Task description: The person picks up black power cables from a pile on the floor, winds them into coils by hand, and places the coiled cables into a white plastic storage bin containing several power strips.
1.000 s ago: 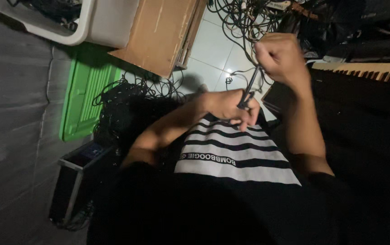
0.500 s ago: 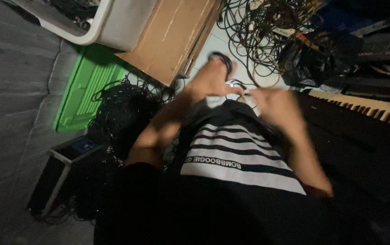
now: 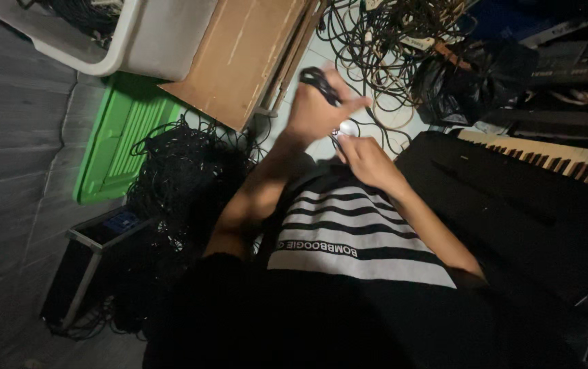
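Note:
My left hand (image 3: 316, 109) is raised over the floor, shut on a small coil of black cable (image 3: 320, 80) that loops over its fingers. Just below and to the right, my right hand (image 3: 368, 162) pinches the same cable near a shiny metal plug (image 3: 344, 129). The two hands are almost touching. Both forearms reach out from my black shirt with white stripes (image 3: 359, 236).
A tangle of cables (image 3: 383, 37) covers the tiled floor ahead. A keyboard with white keys (image 3: 547, 154) and a black case (image 3: 513, 205) lie right. Left are a wooden board (image 3: 239, 61), white tub (image 3: 102, 41), green plastic lid (image 3: 119, 143), black cable heap (image 3: 184, 178) and flight case (image 3: 82, 273).
My left hand has risen with the cable coil and now sits higher than the right. My right hand has dropped from its raised pull to beside the plug. The view shifted slightly.

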